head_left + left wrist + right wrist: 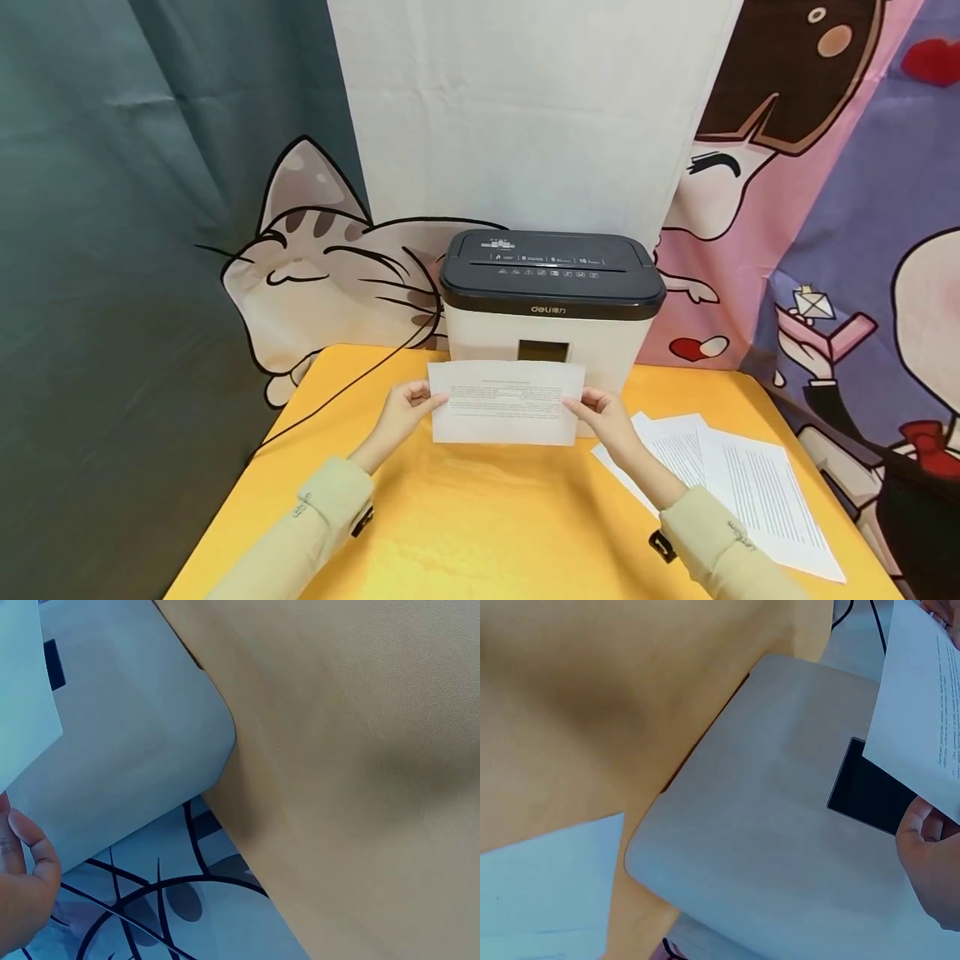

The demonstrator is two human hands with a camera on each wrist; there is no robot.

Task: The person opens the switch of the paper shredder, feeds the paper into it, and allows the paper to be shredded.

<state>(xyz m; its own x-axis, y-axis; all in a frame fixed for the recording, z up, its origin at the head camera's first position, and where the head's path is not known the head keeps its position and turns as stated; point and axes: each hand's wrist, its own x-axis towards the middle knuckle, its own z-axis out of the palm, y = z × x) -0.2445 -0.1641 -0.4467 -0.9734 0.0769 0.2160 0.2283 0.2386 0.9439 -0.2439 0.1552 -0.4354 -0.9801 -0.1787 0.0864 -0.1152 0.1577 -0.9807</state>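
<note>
A printed sheet of paper (pixel 507 425) is held up by its two short sides in front of the paper shredder (pixel 480 337). My left hand (pixel 405 410) pinches its left edge between thumb and fingers, and my right hand (pixel 606 417) pinches the right edge. The shredder has a white bin and a black lid (pixel 555 287) with a narrow slot along its top. Behind the sheet, part of the bin's dark window (pixel 870 787) shows in the right wrist view. In the left wrist view the left hand (pixel 26 885) is partly cut off at the edge.
Several printed sheets (pixel 765 492) lie overlapping on the right of the yellow table (pixel 480 533). A black cord (pixel 337 396) runs across the table's left side to the shredder. Behind stands a cartoon-printed cloth backdrop (pixel 525 108).
</note>
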